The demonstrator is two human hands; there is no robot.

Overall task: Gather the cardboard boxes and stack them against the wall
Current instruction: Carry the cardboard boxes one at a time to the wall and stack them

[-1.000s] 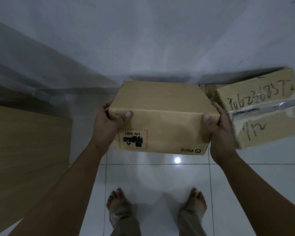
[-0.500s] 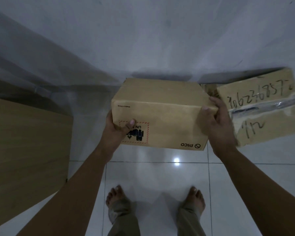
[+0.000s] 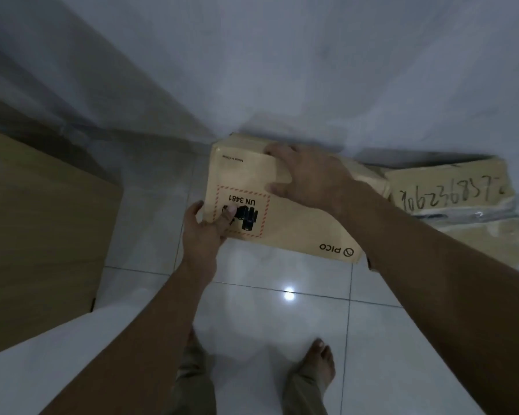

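- Plain brown cardboard box sits at 12 o'clock from the bare feet, its far edge against the base of the white wall; whether its underside rests fully on the floor cannot be told.
- Left hand clasps the box's near-left corner, thumb laid over the label, fingers wrapped round the side edge.
- Right hand lies spread, palm down, on the box's upper face, fingertips reaching the far edge; it presses rather than closes.
- Second, larger taped cardboard box at 2 o'clock, also along the wall; the two look touching or just beside each other, the right forearm hides the join.
- Light wooden panel at 9 to 10 o'clock, well apart from the held box.
- Open glossy white tiled floor between feet and boxes, and a bare strip at 11 o'clock.
- Writing, upside down to the viewer: "UN 3481" in a red hatched frame, "PICO" with a round logo, small "Made in China".
- Larger box bears handwritten digits in marker, roughly "706223685", uncertain.
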